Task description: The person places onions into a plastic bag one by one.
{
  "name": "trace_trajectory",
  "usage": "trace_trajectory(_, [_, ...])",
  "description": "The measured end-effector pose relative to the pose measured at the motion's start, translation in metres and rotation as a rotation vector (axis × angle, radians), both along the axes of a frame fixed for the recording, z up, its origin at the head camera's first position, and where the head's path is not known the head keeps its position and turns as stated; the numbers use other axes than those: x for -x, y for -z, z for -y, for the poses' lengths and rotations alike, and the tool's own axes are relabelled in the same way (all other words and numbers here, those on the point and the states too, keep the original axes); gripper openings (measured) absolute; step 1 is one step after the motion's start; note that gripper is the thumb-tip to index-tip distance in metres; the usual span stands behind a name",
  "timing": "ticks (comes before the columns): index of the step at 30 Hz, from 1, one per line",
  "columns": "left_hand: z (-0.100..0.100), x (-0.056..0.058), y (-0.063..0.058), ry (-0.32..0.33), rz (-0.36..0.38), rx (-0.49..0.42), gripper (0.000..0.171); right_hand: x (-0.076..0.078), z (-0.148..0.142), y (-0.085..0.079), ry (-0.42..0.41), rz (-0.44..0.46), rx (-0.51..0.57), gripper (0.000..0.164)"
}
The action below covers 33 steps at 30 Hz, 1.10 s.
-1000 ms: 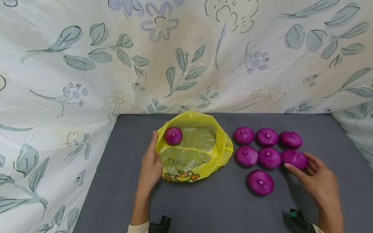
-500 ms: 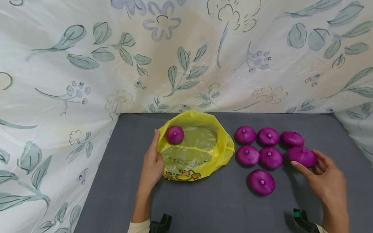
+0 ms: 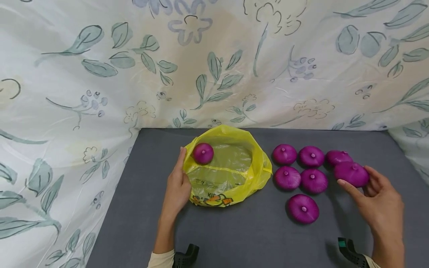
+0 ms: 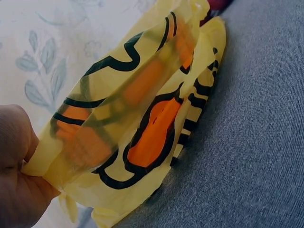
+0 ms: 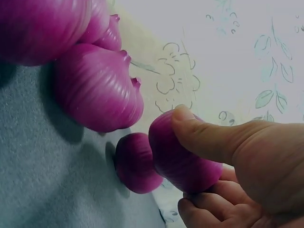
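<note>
My left hand [image 3: 177, 188] pinches the left side of a yellow plastic bag [image 3: 259, 167] whose mouth gapes upward. Inside the bag, near that hand, sits one red onion [image 3: 203, 153]. On the right, my right hand [image 3: 383, 203] holds another red onion [image 3: 352, 174] between thumb and fingers. In the right wrist view this held onion [image 5: 178, 156] is raised off the table, with a standing onion [image 5: 137, 164] behind it. The left wrist view shows the bag's printed side [image 4: 118, 114] and part of the left hand [image 4: 19, 175].
Several more red onions stand right of the bag, including a back-row onion [image 3: 311, 156], a middle-row onion [image 3: 314, 181] and a nearer one [image 3: 303, 209]. The grey table [image 3: 248, 234] meets a floral cloth [image 3: 214, 67] at its back and sides.
My right hand has lifted its onion from the middle row, drawing it rightward and up. The left hand keeps its grip on the bag. The head view has shifted slightly.
</note>
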<state>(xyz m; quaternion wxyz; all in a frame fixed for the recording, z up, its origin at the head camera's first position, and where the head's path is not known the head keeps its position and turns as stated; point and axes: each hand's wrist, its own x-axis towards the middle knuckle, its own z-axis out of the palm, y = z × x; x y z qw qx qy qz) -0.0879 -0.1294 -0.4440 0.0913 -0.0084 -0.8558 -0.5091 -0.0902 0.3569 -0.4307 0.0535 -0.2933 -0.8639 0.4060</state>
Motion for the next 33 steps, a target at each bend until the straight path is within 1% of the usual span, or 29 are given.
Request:
trace_trajectory(5, [-0.002, -0.001, 0.0, 0.005, -0.005, 0.005, 0.075, 0.0, 0.006, -0.003, 0.0, -0.021, 0.006, 0.097])
trace_trajectory(8, [-0.003, -0.001, 0.001, 0.006, -0.008, -0.004, 0.075, -0.001, 0.009, -0.005, -0.011, -0.05, 0.02, 0.096])
trace_trajectory(12, [-0.002, -0.001, -0.001, 0.006, -0.012, -0.01, 0.076, 0.0, 0.013, -0.009, -0.019, -0.1, 0.034, 0.094])
trace_trajectory(18, [-0.003, -0.001, -0.005, 0.009, -0.014, -0.011, 0.076, 0.002, 0.019, -0.015, 0.02, -0.129, 0.061, 0.092])
trace_trajectory(22, [-0.003, -0.001, -0.006, 0.004, -0.016, -0.005, 0.076, 0.003, 0.026, -0.02, 0.025, -0.153, 0.081, 0.092])
trace_trajectory(33, [-0.004, -0.001, -0.007, 0.013, -0.011, -0.036, 0.075, 0.002, 0.038, -0.035, -0.051, -0.209, 0.108, 0.09])
